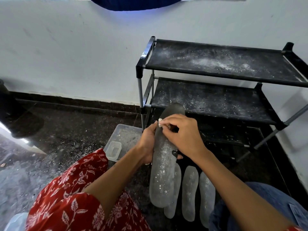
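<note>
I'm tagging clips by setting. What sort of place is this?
Probably a floor corner at home. A black shoe rack stands by the white wall, grey insoles lie on the dark floor, and the left hand holds a dusty insole while the right hand pinches a white wad against it.

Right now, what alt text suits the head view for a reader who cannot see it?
A person's left hand grips a long, dusty grey sole-shaped piece while the right hand pinches a small white wad against its edge. Three similar pieces lie on the floor below, beside a dusty black rack.
</note>
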`<state>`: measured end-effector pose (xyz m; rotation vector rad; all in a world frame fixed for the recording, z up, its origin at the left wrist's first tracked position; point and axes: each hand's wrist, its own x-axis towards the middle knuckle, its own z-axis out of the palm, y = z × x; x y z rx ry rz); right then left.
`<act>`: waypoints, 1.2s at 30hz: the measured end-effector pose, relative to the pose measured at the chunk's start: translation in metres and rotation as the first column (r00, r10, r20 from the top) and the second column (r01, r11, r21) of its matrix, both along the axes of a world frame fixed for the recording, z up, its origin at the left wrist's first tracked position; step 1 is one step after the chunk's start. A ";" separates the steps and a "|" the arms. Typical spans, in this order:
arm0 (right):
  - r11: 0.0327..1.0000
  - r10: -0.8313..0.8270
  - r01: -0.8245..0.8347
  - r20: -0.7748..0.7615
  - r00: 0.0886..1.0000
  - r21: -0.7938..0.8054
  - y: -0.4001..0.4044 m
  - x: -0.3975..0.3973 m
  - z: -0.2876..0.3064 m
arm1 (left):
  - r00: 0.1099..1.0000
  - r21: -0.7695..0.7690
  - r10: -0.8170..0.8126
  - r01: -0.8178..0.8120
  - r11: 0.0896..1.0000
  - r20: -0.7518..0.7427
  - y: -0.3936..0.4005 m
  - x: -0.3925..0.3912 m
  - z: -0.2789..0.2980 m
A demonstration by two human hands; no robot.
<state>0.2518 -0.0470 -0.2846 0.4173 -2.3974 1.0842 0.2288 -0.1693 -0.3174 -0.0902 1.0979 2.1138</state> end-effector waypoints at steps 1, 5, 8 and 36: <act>0.999 -0.028 0.027 -0.031 0.999 -0.027 0.000 -0.001 0.000 | 1.000 0.004 -0.003 0.003 1.000 -0.003 0.000 0.000 0.000; 0.992 -0.122 0.123 -0.050 0.991 0.013 0.001 -0.005 0.000 | 0.998 -0.001 -0.059 0.059 0.998 0.003 0.001 0.003 0.001; 0.990 -0.030 0.029 0.003 1.000 0.141 -0.002 -0.002 -0.002 | 0.999 -0.036 -0.002 0.004 0.999 0.041 0.002 0.002 -0.001; 0.987 0.081 -0.088 0.056 0.995 0.132 -0.010 0.009 0.005 | 1.000 -0.021 0.006 -0.006 1.000 0.002 -0.006 -0.004 0.002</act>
